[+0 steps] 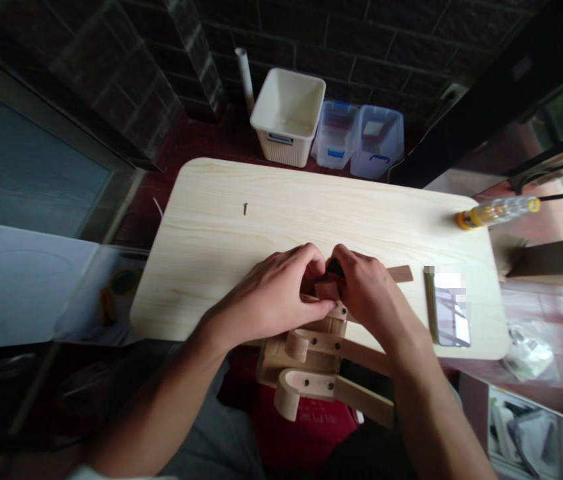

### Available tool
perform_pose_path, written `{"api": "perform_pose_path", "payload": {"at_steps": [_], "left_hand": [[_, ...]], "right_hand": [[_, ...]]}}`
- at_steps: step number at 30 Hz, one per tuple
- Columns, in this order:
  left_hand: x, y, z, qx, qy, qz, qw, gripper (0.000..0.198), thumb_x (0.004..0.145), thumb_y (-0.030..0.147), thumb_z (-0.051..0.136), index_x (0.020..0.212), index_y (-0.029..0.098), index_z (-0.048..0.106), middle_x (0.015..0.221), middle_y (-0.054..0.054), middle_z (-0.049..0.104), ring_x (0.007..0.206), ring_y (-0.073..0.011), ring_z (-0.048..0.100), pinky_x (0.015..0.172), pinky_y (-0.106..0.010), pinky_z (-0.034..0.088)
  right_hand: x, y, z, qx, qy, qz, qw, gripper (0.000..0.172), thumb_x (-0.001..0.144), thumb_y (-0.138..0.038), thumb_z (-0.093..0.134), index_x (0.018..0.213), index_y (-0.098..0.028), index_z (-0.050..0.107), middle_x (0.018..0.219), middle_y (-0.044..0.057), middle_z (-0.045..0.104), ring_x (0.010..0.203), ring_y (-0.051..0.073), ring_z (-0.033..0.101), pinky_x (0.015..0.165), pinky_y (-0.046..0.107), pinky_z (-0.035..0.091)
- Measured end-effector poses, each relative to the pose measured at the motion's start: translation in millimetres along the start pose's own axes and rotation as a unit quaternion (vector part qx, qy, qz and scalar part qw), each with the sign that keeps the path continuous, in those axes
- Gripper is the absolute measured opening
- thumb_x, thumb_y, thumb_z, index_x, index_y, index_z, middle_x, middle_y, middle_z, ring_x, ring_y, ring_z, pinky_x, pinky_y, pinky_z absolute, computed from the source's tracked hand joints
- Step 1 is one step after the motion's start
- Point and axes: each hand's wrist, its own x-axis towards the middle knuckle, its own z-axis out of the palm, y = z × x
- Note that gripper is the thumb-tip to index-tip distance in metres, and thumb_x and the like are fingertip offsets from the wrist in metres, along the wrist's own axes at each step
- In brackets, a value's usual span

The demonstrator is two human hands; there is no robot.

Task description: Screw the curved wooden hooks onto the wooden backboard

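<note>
Hook rack: wooden rack [326,344] with curved hooks, sitting at the table's [201,260] near edge, hanging partly over it
Left hand [281,287]: clamped on the rack's far end, thumb on top, other fingers curled round
Right hand [368,287]: fingers bent in by a small dark thing [335,267], can't tell if they're pinching it tbh
Loose bits: screw [245,209] toward the far left corner, brown strip [401,273] just past the right hand
Right edge: phone [454,313] nearby, clear-and-yellow container [498,212] at the far corner
</note>
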Motion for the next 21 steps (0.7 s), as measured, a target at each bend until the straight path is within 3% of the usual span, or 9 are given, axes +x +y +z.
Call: {"api": "perform_pose_path", "payload": {"at_steps": [6, 12, 21], "left_hand": [[4, 3, 6.2, -0.039, 0.007, 0.000, 0.999, 0.020, 0.077, 0.025, 0.069, 0.097, 0.024, 0.067, 0.084, 0.000, 0.073, 0.076, -0.0180, 0.067, 0.069, -0.029, 0.054], [15, -13, -1.2, -0.057, 0.003, 0.042, 0.997, 0.024, 0.081, 0.026, 0.067, 0.105, 0.022, 0.068, 0.099, -0.003, 0.073, 0.091, -0.0181, 0.069, 0.084, -0.028, 0.056], [22, -40, 3.7, -0.025, -0.021, 0.065, 0.997, 0.026, 0.081, 0.027, 0.070, 0.105, 0.021, 0.070, 0.104, -0.005, 0.073, 0.097, -0.0184, 0.067, 0.088, -0.029, 0.055]], "right_hand": [[0, 5, -9, 0.025, 0.045, -0.002, 0.999, 0.013, 0.085, -0.012, 0.053, 0.095, -0.019, 0.057, 0.077, 0.004, 0.066, 0.063, 0.015, 0.056, 0.057, 0.027, 0.029], [-9, 30, -34, 0.007, 0.101, 0.037, 0.994, 0.010, 0.088, -0.020, 0.054, 0.092, -0.021, 0.062, 0.075, 0.004, 0.068, 0.066, 0.018, 0.060, 0.060, 0.028, 0.033], [-11, 50, -36, 0.015, 0.086, 0.050, 0.995, 0.008, 0.087, -0.025, 0.060, 0.091, -0.021, 0.066, 0.080, 0.004, 0.071, 0.069, 0.019, 0.062, 0.063, 0.029, 0.037]]}}
